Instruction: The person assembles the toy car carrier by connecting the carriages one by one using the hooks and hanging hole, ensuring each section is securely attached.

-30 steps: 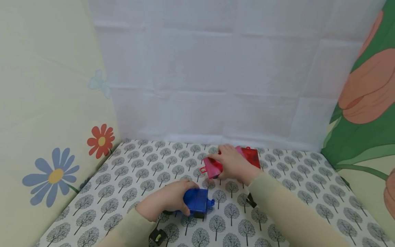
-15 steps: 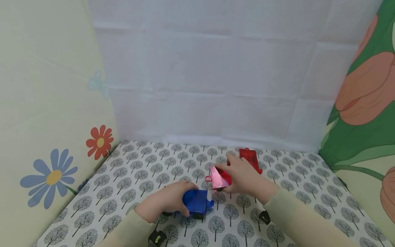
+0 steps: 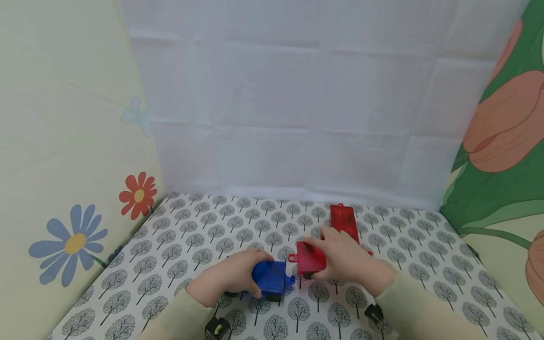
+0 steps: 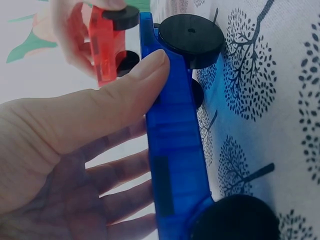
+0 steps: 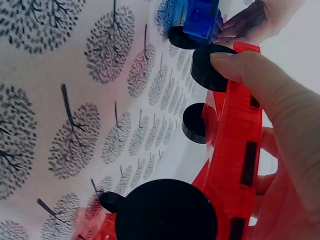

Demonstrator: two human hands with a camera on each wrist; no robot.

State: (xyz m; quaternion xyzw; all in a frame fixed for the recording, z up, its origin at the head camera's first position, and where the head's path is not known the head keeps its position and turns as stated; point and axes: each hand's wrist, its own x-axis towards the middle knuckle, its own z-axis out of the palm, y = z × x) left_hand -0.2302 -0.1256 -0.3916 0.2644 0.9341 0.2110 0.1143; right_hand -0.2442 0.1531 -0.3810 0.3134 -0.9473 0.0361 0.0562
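Note:
My left hand (image 3: 238,273) grips a blue toy train car (image 3: 271,278), its thumb along the near side and the fingers behind, as the left wrist view shows. The car's black wheels are at the cloth, and a small blue hook (image 3: 291,280) sticks out of its right end. Just right and slightly farther back, my right hand (image 3: 342,255) holds a red toy train car (image 3: 309,257) by its sides. Its red ring (image 3: 292,258) points left, close to the blue hook but apart from it. In the right wrist view, the thumb (image 5: 235,65) lies by a black wheel (image 5: 212,70).
A second red toy train car (image 3: 343,221) stands behind my right hand, partly hidden by it. White cloth printed with trees (image 3: 178,245) covers the table. A white sheet (image 3: 272,108) hangs behind, with flowered panels (image 3: 85,141) at the sides.
My right hand has brought its red car nearer and to the right, away from the second red car and level with the blue one's end. The left hand and blue car stay put.

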